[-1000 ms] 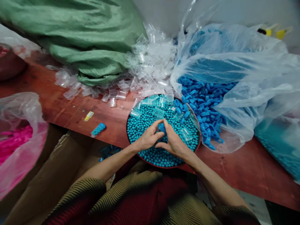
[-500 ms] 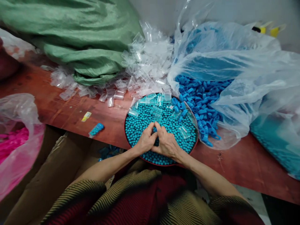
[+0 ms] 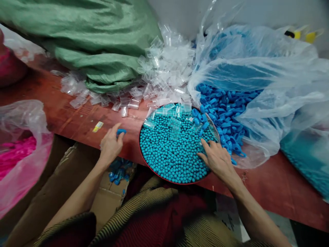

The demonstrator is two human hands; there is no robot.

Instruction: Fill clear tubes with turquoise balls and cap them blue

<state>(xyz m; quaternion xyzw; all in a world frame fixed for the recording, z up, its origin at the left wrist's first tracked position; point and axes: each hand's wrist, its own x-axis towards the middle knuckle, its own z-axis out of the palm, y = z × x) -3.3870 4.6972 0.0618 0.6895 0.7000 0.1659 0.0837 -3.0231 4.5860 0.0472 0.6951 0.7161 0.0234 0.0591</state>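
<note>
My left hand (image 3: 111, 144) is over the table left of the round tray, thumb and fingers closed around a small blue cap (image 3: 121, 131). Whatever is attached to that cap is hidden by the hand. My right hand (image 3: 217, 157) reaches over the right side of the tray, its thumb and forefinger apart just above the beads. The red-rimmed tray (image 3: 140, 147) is full of turquoise beads (image 3: 172, 154). Several clear plastic sleeves (image 3: 175, 128) and a few blue caps (image 3: 197, 118) lie on the beads toward the back.
Behind the tray are a heap of clear sleeves (image 3: 169, 68) and a green sack (image 3: 102, 44). A plastic bag (image 3: 257, 75) spills blue caps at right. Pink pieces (image 3: 19, 151) fill a bag at left, beside a cardboard box (image 3: 64, 175). A yellow-white scrap (image 3: 98, 126) lies on the table.
My hands were together over the middle of the tray; they have parted. The left moved left to where a blue-capped clear piece lay; the right moved to the tray's right side.
</note>
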